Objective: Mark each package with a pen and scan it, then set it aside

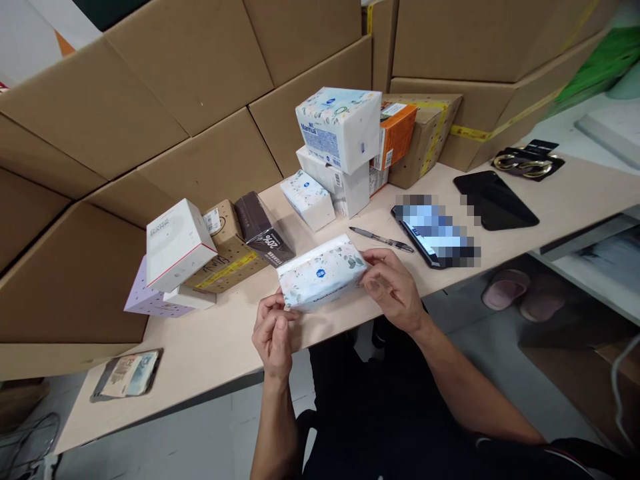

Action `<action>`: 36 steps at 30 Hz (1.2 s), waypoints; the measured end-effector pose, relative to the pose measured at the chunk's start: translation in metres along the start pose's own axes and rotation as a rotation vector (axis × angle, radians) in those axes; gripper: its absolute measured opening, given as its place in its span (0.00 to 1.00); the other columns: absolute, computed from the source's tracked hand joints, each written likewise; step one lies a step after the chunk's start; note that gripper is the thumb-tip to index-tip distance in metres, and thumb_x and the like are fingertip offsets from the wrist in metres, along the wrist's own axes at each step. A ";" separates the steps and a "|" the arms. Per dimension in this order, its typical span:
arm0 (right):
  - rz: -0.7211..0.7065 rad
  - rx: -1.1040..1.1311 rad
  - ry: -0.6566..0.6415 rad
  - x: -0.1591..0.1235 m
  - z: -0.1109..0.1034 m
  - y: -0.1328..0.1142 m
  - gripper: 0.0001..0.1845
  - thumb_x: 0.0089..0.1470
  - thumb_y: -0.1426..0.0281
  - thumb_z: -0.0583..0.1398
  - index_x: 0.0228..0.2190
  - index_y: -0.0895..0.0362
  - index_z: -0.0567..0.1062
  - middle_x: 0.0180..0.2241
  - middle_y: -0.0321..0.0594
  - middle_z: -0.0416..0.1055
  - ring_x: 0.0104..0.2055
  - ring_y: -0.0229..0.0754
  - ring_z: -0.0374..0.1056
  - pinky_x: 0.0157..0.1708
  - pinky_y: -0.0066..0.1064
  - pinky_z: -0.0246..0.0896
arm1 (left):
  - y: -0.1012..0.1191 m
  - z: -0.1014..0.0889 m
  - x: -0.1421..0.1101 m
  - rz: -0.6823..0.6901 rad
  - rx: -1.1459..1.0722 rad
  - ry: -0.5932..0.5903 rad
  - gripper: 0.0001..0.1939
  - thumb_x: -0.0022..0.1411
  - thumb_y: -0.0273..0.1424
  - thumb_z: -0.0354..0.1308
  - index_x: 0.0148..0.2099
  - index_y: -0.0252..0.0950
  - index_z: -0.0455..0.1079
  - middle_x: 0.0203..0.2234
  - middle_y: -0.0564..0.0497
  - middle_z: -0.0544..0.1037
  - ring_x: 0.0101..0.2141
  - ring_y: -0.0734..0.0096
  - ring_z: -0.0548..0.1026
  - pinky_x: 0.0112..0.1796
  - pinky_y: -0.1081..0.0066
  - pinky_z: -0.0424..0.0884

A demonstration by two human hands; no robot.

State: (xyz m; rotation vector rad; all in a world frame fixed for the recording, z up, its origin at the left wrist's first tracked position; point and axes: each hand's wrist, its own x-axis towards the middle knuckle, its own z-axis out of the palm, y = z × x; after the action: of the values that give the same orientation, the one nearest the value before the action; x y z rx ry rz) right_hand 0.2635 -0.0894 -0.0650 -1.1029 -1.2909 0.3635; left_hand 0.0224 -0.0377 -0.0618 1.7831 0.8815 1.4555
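A white tissue pack [325,277] with a floral print and a blue logo is between my hands, near the table's front edge. My left hand [273,333] has its fingers curled at the pack's lower left corner. At the other end, the bent fingers and thumb of my right hand [393,287] grip the right side. Behind it lies a smaller floral tissue pack [307,200]. A larger Manhua tissue pack [340,130] rests on a white pack [343,183]. A pen [381,239] lies just beyond my right hand.
On the left are a white box [180,243], a brown carton [227,250], a dark box [263,230] and a purple box [150,290]. A lit phone [433,233] and a black flat device [495,200] lie right. Large cartons [200,87] wall the back.
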 end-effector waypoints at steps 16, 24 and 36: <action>0.108 -0.846 -0.089 0.047 -0.007 0.035 0.16 0.61 0.73 0.51 0.32 0.60 0.78 0.27 0.54 0.70 0.39 0.56 0.64 0.44 0.52 0.61 | -0.001 0.003 -0.001 0.063 0.033 0.026 0.16 0.68 0.38 0.54 0.32 0.38 0.78 0.40 0.47 0.76 0.53 0.52 0.75 0.54 0.50 0.70; 0.206 -0.350 0.103 0.046 -0.017 0.028 0.24 0.58 0.65 0.59 0.55 0.57 0.71 0.34 0.42 0.73 0.32 0.43 0.66 0.37 0.40 0.69 | 0.007 0.011 -0.003 0.445 0.353 0.178 0.07 0.63 0.29 0.57 0.37 0.40 0.77 0.37 0.47 0.75 0.48 0.54 0.74 0.49 0.47 0.71; 0.322 0.061 0.232 0.042 -0.024 0.016 0.16 0.58 0.59 0.62 0.45 0.54 0.72 0.34 0.38 0.76 0.31 0.38 0.72 0.31 0.31 0.70 | 0.011 0.046 0.014 0.562 0.555 0.001 0.23 0.57 0.27 0.62 0.55 0.42 0.73 0.50 0.43 0.73 0.57 0.46 0.65 0.56 0.44 0.62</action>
State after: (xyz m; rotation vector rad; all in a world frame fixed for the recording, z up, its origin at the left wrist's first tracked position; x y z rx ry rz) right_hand 0.3030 -0.0603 -0.0513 -1.2636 -0.8929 0.4955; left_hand 0.0706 -0.0351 -0.0526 2.6012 0.8818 1.6483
